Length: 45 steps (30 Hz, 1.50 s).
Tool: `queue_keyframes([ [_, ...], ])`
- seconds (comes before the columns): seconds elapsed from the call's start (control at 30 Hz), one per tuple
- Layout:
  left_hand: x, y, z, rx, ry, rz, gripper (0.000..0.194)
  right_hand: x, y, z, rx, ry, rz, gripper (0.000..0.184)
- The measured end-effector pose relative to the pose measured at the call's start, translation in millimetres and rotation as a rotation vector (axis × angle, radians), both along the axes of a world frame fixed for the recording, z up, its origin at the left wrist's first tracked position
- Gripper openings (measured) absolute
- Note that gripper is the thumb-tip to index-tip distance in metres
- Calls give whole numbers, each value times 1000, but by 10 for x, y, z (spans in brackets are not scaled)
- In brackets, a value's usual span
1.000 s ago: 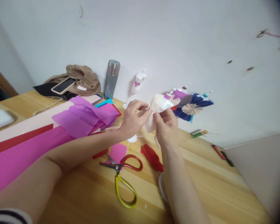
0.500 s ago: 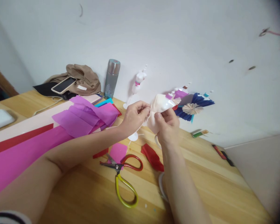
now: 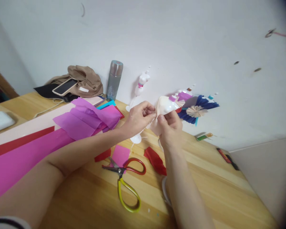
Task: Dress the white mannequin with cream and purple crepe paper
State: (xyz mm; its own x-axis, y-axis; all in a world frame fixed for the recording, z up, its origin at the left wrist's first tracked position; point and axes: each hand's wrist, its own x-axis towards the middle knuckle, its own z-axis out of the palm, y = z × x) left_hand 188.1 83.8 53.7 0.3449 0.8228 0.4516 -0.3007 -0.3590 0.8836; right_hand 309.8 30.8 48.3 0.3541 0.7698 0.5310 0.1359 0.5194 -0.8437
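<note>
My right hand [image 3: 170,127] grips a glossy white rounded piece [image 3: 168,105] with pale cream paper [image 3: 156,127] gathered around it. The thumb lies across the paper and the other fingers are behind. My left hand [image 3: 140,117] is closed, its thumb and fingertips pinching the paper's near edge. Below the hands, a white disc [image 3: 136,138] is partly seen on the table. Scissors [image 3: 119,171] with one red and one yellow handle lie spread apart beside a pink paper square [image 3: 120,156]. A crumpled red paper strip [image 3: 156,160] rests near my right forearm.
Purple crepe paper [image 3: 78,122] and long pink sheets [image 3: 26,162] cover the table's left. A grey flask [image 3: 114,81], a white figure [image 3: 142,83] and blue pleated paper [image 3: 206,103] stand by the wall. A phone [image 3: 65,87] lies on brown cloth [image 3: 85,79].
My left fingers drew back slightly from the white piece, then came up against it again, pinching the cream paper. My right hand has stayed nearly in place.
</note>
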Motion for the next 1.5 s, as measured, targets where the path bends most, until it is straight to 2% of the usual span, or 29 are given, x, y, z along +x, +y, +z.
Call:
queue_keyframes([
  [0.07,-15,3,26,-4,33,24,20,-4,6,-11,3,4,-2,34],
  [0.13,-36,15,70,-33,61,-10,22,-2,16,-25,9,8,-13,34],
  [0.27,-90,83,190,-75,157,-102,15,-1,32,-43,13,29,4,37],
  [0.47,-154,211,277,-5,218,-193,9,-11,0,5,-15,38,73,33],
  [0.67,-223,296,328,199,316,-143,3,-2,-35,47,-49,57,101,33],
  [0.83,-292,256,391,351,438,-76,12,-10,-39,51,-39,66,94,33],
  [1.0,-297,164,410,401,504,1,16,-2,-30,50,-51,21,43,34],
  [1.2,-300,133,433,439,533,-12,12,18,-25,31,-54,30,34,29],
  [1.27,-316,130,451,478,583,28,11,23,-22,23,-45,36,35,28],
  [1.4,-372,120,486,702,760,183,17,26,-13,12,-43,26,7,31],
  [1.5,-405,99,517,890,860,237,16,23,-9,6,-54,-1,-7,34],
])
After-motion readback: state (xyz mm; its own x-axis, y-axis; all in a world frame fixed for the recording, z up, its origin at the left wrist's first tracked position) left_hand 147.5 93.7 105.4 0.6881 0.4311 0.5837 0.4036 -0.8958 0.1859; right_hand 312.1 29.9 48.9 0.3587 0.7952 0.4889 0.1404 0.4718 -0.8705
